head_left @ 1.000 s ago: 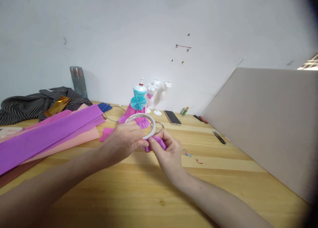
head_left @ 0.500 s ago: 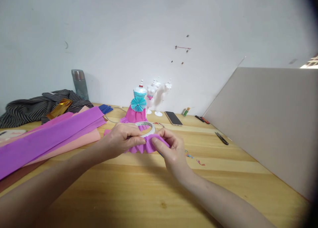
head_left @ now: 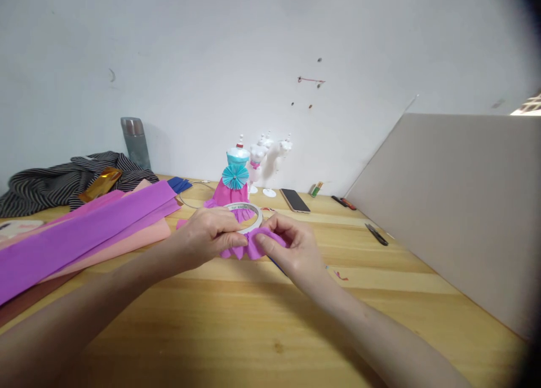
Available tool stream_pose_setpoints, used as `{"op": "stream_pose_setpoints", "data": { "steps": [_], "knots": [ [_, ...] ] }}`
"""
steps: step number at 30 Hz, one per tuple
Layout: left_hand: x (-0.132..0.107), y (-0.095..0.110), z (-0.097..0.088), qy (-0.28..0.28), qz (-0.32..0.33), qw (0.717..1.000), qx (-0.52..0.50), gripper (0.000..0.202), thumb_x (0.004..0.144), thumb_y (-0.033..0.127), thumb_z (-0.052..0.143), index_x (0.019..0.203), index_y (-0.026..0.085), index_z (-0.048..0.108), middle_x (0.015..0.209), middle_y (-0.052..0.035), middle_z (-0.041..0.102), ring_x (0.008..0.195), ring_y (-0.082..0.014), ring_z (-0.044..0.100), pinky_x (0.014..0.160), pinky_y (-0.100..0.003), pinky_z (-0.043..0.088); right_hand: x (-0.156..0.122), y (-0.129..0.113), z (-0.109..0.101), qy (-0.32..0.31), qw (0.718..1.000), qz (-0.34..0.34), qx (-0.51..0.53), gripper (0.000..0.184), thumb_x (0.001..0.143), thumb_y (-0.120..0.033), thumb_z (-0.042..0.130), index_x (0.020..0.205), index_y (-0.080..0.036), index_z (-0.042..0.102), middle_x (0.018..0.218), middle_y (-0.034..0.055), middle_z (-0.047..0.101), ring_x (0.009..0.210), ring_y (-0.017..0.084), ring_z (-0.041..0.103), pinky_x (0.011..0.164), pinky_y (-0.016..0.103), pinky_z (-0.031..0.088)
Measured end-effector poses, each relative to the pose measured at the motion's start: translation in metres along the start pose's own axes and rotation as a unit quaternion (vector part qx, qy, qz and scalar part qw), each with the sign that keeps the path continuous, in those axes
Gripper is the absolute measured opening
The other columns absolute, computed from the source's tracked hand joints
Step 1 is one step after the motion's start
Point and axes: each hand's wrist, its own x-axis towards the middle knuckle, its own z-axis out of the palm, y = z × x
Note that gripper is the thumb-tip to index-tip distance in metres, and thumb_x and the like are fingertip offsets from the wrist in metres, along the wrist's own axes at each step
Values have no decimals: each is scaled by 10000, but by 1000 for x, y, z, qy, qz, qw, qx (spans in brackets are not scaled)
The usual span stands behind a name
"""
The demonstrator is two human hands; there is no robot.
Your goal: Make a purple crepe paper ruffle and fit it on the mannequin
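Note:
My left hand (head_left: 211, 230) is closed on a roll of tape (head_left: 258, 217) and the ruffled purple crepe paper strip (head_left: 252, 249) along its near edge. Between thumb and fingers, my right hand (head_left: 296, 250) pinches the strip's right end, close beside the roll. The gathered folds hang below the ring. Just behind stands a small dress form (head_left: 237, 155) in a turquoise top and pink skirt with a purple frill, a turquoise pleated rosette (head_left: 235, 177) at its waist. A thin blue edge (head_left: 278, 265) shows under my right hand; what it belongs to is hidden.
Crepe paper sheets (head_left: 93, 230) and striped cloth (head_left: 38, 179) lie left, with a flask (head_left: 136, 142) behind. White dress forms (head_left: 258, 154), a phone (head_left: 295, 201) and a small green spool-like item (head_left: 316, 189) stand or lie at the back. Thread snips (head_left: 376, 234) lie right, near a pale panel (head_left: 456, 207).
The tape roll has tilted up slightly, showing more of its inner print. My right hand has shifted a little, still pinching the purple strip. My left hand stays almost still.

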Motion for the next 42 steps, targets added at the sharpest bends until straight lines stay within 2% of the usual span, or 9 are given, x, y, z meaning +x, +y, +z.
{"op": "stream_pose_setpoints", "data": {
  "steps": [4, 12, 17, 22, 27, 30, 34, 38, 42],
  "knots": [
    [0, -1, 1, -11, -21, 1000, -19, 352, 907, 204, 544, 563, 134, 566, 530, 29, 503, 525, -84, 445, 531, -207, 330, 3, -1, -2, -20, 1000, 11, 6, 249, 723, -381, 637, 618, -185, 525, 569, -19, 505, 532, 116, 448, 520, 261, 354],
    [-1, -2, -2, -27, -115, 989, -89, 382, 891, 265, 521, 531, 142, 491, 511, 48, 404, 503, -70, 362, 470, -188, 284, 7, -5, -9, -139, 985, 93, 29, 236, 712, -360, 661, 602, -167, 579, 499, -10, 572, 468, 102, 472, 491, 240, 354],
    [-1, -6, -5, -81, -153, 972, -158, 400, 894, 347, 520, 551, 144, 491, 499, 47, 410, 457, -64, 378, 415, -178, 255, 9, 5, -6, -117, 992, 48, -14, 192, 705, -284, 640, 564, -180, 561, 477, -27, 541, 457, 106, 461, 449, 231, 327],
    [-2, -10, -5, -90, -157, 961, -210, 423, 908, 392, 515, 567, 142, 493, 514, 50, 405, 464, -59, 373, 420, -173, 272, 9, 10, -4, -87, 994, -10, -61, 236, 720, -296, 630, 532, -190, 536, 478, -32, 488, 463, 103, 401, 434, 233, 283],
    [-2, -10, -8, -93, -164, 963, -194, 424, 907, 398, 510, 568, 147, 473, 516, 60, 355, 462, -59, 330, 415, -178, 240, 9, 5, -7, -127, 991, 9, -50, 259, 770, -373, 595, 597, -183, 568, 526, 0, 559, 509, 130, 489, 490, 253, 360],
    [-1, -10, -9, -84, -136, 976, -149, 404, 900, 353, 523, 559, 147, 460, 529, 58, 355, 482, -61, 325, 432, -182, 234, 7, 2, -7, -119, 991, -2, -65, 292, 791, -398, 582, 594, -184, 552, 532, 0, 542, 520, 132, 479, 490, 253, 357],
    [0, -8, -8, -59, -64, 994, -71, 362, 901, 293, 550, 578, 129, 550, 569, 31, 471, 538, -78, 416, 505, -191, 312, 1, 0, -4, -16, 987, -72, -141, 309, 773, -316, 627, 536, -196, 470, 507, -37, 424, 509, 106, 376, 464, 239, 286],
    [0, -3, -6, -64, -25, 997, -18, 314, 934, 314, 540, 743, 138, 716, 646, -16, 621, 623, -117, 541, 597, -212, 391, -4, 1, -1, 9, 979, -109, -170, 204, 774, -240, 626, 592, -189, 549, 537, -23, 506, 522, 116, 431, 489, 249, 336],
    [-1, -2, -2, -46, -23, 998, -33, 318, 940, 327, 539, 783, 149, 750, 663, -30, 658, 625, -124, 572, 594, -209, 415, -8, 2, 1, 14, 977, -137, -160, 215, 816, -219, 601, 605, -195, 570, 566, -4, 573, 540, 129, 487, 515, 259, 377]
  ]
}}
